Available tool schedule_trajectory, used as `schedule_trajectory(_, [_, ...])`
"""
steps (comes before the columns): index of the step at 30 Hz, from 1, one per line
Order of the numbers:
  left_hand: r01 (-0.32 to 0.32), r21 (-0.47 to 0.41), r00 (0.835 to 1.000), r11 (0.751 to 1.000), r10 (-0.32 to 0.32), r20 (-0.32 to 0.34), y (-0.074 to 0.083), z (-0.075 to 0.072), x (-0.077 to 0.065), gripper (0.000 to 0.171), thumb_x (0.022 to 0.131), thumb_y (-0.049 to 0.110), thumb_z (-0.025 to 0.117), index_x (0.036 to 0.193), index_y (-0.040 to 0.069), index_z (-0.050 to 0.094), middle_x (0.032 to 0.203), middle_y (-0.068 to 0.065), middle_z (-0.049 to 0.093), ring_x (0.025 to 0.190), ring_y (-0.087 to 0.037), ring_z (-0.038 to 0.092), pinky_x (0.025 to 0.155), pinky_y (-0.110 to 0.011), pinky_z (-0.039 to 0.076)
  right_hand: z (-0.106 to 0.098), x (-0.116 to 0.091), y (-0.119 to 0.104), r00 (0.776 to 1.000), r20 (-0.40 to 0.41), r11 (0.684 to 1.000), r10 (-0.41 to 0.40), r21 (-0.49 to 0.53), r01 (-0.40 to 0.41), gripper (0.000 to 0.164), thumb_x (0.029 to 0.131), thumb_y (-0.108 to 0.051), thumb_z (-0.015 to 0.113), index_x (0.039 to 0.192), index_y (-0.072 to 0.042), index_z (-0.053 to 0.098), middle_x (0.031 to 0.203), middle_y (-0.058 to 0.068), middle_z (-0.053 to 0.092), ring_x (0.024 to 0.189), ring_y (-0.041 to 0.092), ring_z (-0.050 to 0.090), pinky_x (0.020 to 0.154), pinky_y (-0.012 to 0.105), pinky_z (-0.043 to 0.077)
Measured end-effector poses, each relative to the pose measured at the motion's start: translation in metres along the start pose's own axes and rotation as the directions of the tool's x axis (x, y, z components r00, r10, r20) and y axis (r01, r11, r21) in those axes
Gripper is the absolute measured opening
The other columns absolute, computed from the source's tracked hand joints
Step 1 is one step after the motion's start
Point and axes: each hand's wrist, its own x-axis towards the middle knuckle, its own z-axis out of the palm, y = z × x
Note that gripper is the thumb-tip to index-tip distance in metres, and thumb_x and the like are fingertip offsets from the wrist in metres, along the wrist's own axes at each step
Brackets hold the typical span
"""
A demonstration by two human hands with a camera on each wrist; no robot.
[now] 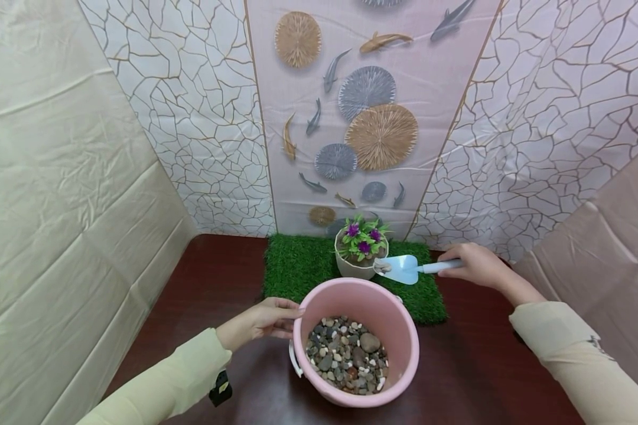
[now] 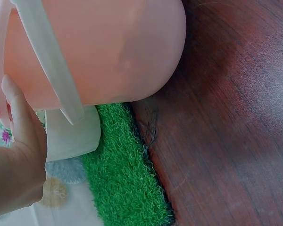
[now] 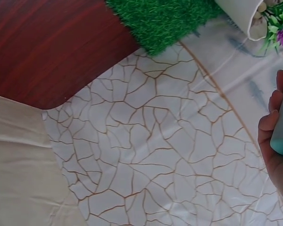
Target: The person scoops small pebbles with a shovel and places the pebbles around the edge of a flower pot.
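Pale sleeves (image 1: pixel 159 378) nearest, one toward each lower corner, leading in to the left hand (image 1: pixel 260 321) and right hand (image 1: pixel 477 267). Red-brown table (image 1: pixel 202 283), wood-grained. Green mat (image 1: pixel 292 265) toward its back, beyond the left fingers. Creased cream cloth (image 1: pixel 74 236) walls the left side; duller cloth (image 1: pixel 611 242) the right. Backdrop (image 1: pixel 191 88) behind: crackle pattern, centre panel of fish and discs.

Table's rear edge meets the backdrop beyond both hands. Bare tabletop left of the left fingers, out to the cream cloth; more nearer than the right hand, right of the bucket (image 1: pixel 345 295). Mat's right edge just beside the right fingertips.

Left fingers and thumb pinch the bucket's left rim, parted only by its thickness. White handle (image 1: pixel 296 359) hangs just nearer than them. Mixed stones (image 1: pixel 345 357) in the bucket, right of these fingers. Right fingers curled closed round the trowel (image 1: pixel 404 270) grip; blade points left from them, pale pebbles (image 1: pixel 381 267) at its tip, by the rim of the pot (image 1: pixel 353 270); contact cannot be told. Pot, purple flowers (image 1: pixel 364 247) in it, stands on the mat, left of the right fingers.
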Motion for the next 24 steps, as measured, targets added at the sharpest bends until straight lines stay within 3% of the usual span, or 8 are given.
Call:
schedule_trajectory(17, [0.008,0.006,1.0,1.0,-0.008,-0.019,-0.002,-0.001,0.001,0.029,0.09,0.015,0.063,0.114,0.0,0.06,0.085,-0.005,0.07,0.068,-0.009,0.066,0.065,-0.025,0.06,0.009,0.004,0.022,0.989,0.048,0.99,0.137,0.009,-0.138,0.027,0.079,-0.02,0.075,0.095,0.001,0.072,0.088,0.015,0.071,0.073,0.024,0.065,0.059,0.038,0.053])
schedule_trajectory(24, [0.007,0.005,1.0,1.0,-0.007,-0.016,-0.001,-0.001,0.001,0.028,0.09,0.014,0.063,0.114,0.0,0.06,0.085,-0.005,0.07,0.068,-0.009,0.067,0.066,-0.025,0.06,0.011,0.007,0.026,0.979,0.057,0.98,0.195,0.015,-0.196,0.026,0.081,-0.019,0.073,0.096,0.002,0.072,0.084,0.014,0.071,0.063,0.014,0.058,0.053,0.03,0.045])
